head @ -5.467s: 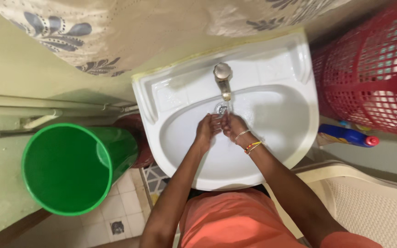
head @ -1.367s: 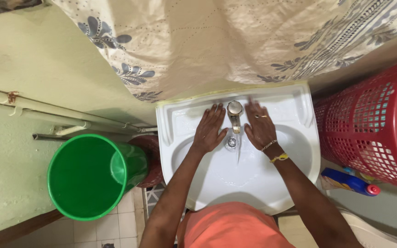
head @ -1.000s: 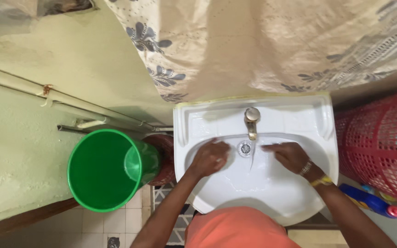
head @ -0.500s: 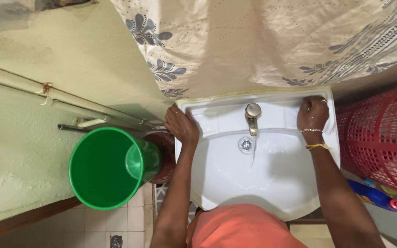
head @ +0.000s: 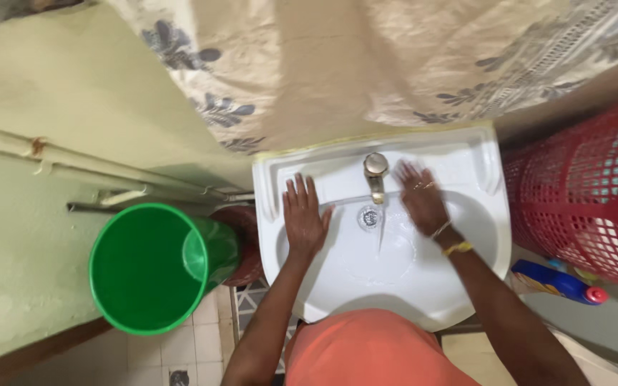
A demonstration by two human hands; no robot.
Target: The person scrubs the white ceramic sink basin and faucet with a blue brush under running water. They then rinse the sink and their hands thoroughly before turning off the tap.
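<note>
A patterned curtain (head: 409, 64) hangs over the wall behind a white sink (head: 481, 214), the fixed point of this cramped washroom. To the sink's left stands a green bucket (head: 144, 268), open and showing nothing inside; to its right, a red plastic basket (head: 588, 193), with a blue bottle (head: 556, 281) lying on the floor just below that basket. A person in an orange top leans over the sink's near rim. The left hand (head: 304, 218) lies flat on the sink's inner left slope, fingers spread, its grip apart and holding nothing. The right hand (head: 421, 198), a yellow bangle at the wrist, lies palm-down on the right slope, just beside the tap (head: 375, 174); its grip too is apart, clasped on nothing. A thin stream of water appears to fall from the tap toward the drain (head: 370, 216) at the back of the bowl. Judging by the flat palms on the wet porcelain, the wiping of the bowl looks under way; the sink reads mostly clean, and the water is not yet shut off.
</note>
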